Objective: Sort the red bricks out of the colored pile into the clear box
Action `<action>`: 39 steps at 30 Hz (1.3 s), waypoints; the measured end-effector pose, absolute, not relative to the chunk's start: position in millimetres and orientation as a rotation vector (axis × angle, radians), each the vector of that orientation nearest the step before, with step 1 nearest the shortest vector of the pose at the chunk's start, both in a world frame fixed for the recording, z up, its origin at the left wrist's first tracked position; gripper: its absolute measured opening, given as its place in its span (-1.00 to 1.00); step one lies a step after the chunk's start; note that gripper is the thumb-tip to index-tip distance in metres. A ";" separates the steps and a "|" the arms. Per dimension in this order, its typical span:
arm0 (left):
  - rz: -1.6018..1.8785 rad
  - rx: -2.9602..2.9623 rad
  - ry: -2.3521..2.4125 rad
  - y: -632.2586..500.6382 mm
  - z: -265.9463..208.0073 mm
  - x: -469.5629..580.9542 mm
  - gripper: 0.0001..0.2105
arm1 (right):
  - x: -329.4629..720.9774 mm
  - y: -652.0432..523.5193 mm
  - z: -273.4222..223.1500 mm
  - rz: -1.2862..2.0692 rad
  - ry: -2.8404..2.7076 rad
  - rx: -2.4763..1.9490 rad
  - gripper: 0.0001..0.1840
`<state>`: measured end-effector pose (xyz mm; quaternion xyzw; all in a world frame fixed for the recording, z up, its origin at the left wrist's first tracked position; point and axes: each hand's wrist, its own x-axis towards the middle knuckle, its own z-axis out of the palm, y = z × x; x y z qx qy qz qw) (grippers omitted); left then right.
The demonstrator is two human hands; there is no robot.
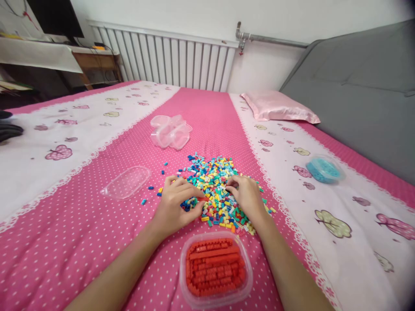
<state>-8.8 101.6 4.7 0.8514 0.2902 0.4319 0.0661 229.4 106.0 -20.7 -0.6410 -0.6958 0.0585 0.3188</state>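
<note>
A loose pile of small toy building bricks (pixel 218 179) in blue, yellow, green, white and other colours lies on the pink bedspread. My left hand (pixel 179 202) is at the pile's left side, thumb and fingers pinched on a red brick (pixel 203 199). At the right side of the pile, my right hand (pixel 245 194) is curled with thumb and fingertips together, low over the bricks; whatever they hold is hidden. Between my forearms sits a clear plastic box (pixel 184 276) filled with red bricks (pixel 215 272), some joined into long strips.
A clear lid (pixel 127 183) lies to the left, and several empty-looking clear containers (pixel 171 131) are stacked beyond the pile. A tub of light-blue bricks (pixel 324 169) rests at the right. Farther back are a pink pillow (pixel 279 107), a grey headboard (pixel 359 82) and a radiator (pixel 165 56).
</note>
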 end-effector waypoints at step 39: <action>1.147 2.525 0.923 99.0 -4.0 -3.8 -0.96 | 201.5 40.8 35.5 1.120 -1.579 -1.241 -0.92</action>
